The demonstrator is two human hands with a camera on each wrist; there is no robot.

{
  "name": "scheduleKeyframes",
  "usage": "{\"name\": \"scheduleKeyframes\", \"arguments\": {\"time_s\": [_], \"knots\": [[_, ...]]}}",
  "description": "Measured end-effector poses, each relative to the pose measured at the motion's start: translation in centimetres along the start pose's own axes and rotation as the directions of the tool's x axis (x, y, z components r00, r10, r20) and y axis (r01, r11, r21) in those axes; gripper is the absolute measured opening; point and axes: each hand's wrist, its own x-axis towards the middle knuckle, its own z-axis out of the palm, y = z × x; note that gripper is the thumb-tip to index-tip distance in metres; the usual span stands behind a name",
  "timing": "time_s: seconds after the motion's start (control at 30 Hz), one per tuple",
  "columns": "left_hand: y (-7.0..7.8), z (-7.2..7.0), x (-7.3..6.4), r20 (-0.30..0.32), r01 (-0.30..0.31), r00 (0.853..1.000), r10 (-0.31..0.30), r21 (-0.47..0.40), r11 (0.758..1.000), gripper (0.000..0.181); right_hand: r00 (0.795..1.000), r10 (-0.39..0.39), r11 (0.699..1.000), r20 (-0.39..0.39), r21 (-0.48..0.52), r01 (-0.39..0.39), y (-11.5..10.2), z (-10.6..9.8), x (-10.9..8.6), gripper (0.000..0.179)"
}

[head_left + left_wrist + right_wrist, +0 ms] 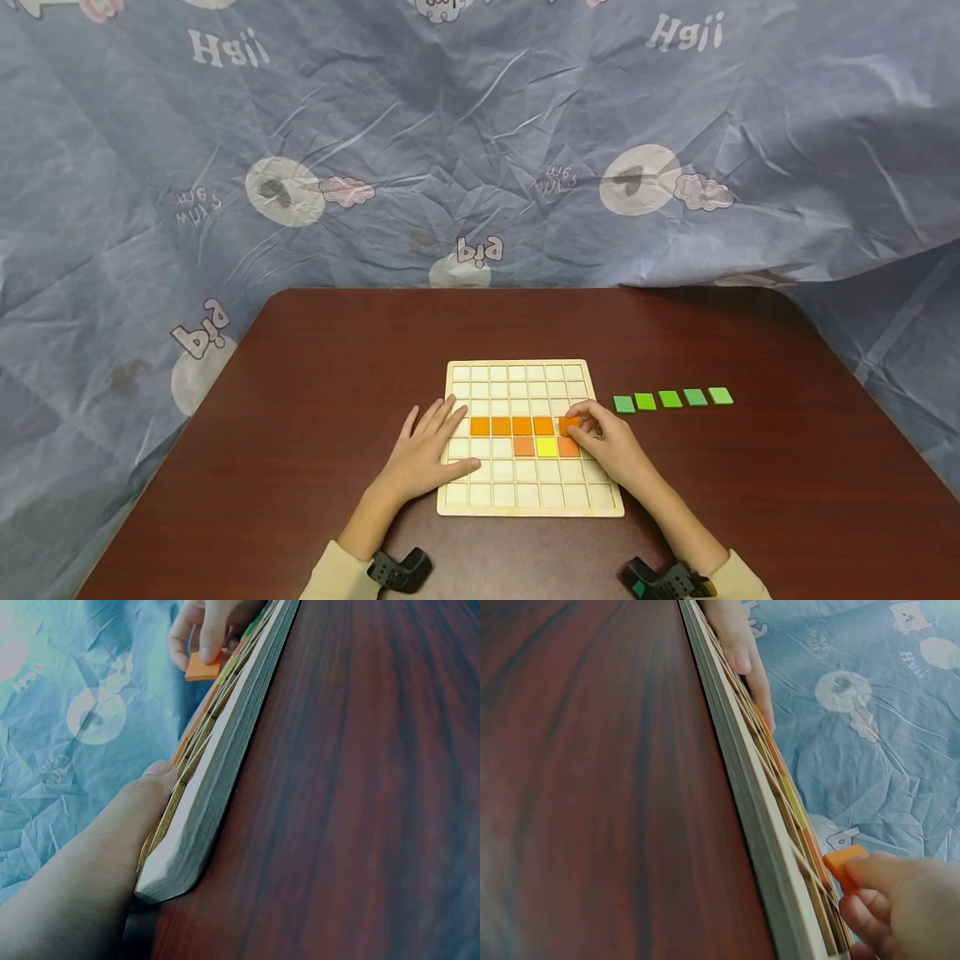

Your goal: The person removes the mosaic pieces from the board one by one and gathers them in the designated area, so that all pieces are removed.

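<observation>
Upper left of frame: white "Hgii" readable on blue-grey cloth [405, 175]; other lettering inverted, hard to make out. Lower centre-left: left hand [422, 461], fingers spread wide, resting on left side of pale grid board [527, 496]. Lower centre: four orange tiles [522, 426] in row; below, yellow tile [547, 447] between two orange-toned tiles [523, 447]. Right of centre: right hand [613, 442] pinching another orange tile [567, 426] at row's right end. Farther right: five green tiles [670, 399] lined up on counter [787, 475]. Upper right: second "Hgii".
</observation>
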Motion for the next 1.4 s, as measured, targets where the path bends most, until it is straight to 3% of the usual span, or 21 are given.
{"name": "scheduleKeyframes", "arguments": {"time_s": [0.17, 0.63, 1.13, 1.4], "knots": [[0.1, -0.2, 0.1, 0.004, 0.000, 1.000, 0.000, 0.003, 1.000, 0.083, 0.999, 0.045, 0.999, 0.004, -0.005, -0.045, 0.4, -1.3, -0.1, 0.016], [0.0, -0.2, 0.1, 0.002, -0.001, 1.000, 0.001, 0.009, 1.000, 0.084, 0.996, 0.084, 0.989, -0.023, -0.123, -0.086, 4.3, -5.6, -1.1, 0.022], [0.1, -0.1, -0.1, -0.002, 0.000, 1.000, 0.000, -0.005, 1.000, 0.084, 0.991, -0.068, 0.978, -0.119, -0.204, 0.042, 6.0, -5.5, -1.2, 0.011], [0.1, -0.2, 0.0, 0.003, 0.006, 1.000, -0.006, -0.008, 1.000, 0.083, 0.990, -0.060, 0.979, -0.124, -0.199, 0.034, 6.1, -5.6, -1.2, 0.013]]}}
